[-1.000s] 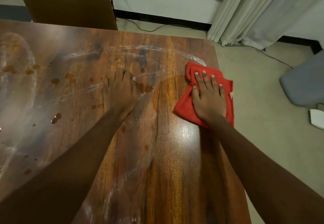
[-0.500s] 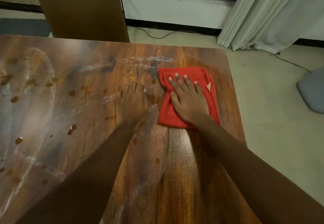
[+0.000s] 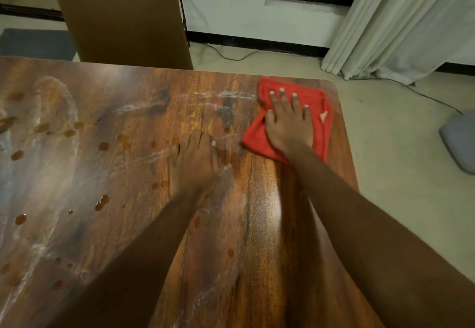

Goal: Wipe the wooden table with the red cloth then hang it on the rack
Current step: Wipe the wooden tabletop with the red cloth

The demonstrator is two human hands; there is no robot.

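Mid-wipe here, with plenty left to do. Red cloth sitting folded at the far right corner of the worktop, just inside the far edge and close to the right edge. Right hand flat on top of it, fingers spread, palm pressing down rather than gripping. Left hand flat and open on the bare wood near the middle, fingers together, holding nothing, looks like bracing. Brown drops scattered over the left half, plus cloudy smears toward the far left and a streaky trail running along the far edge up to the cloth. Probably best to keep that palm flat with even pressure and pull long overlapping strokes from the right edge toward the left, instead of small circles that only push the wet film around. Worth refolding to a clean face once one side looks soaked, since those sticky-looking spots will likely smear. Also worth lifting the left hand clear before sweeping through the middle, otherwise a dry patch stays under it. Careful at the right edge: cloth could easily slide off onto the floor. No rack in view, so hanging comes later and can't say where.
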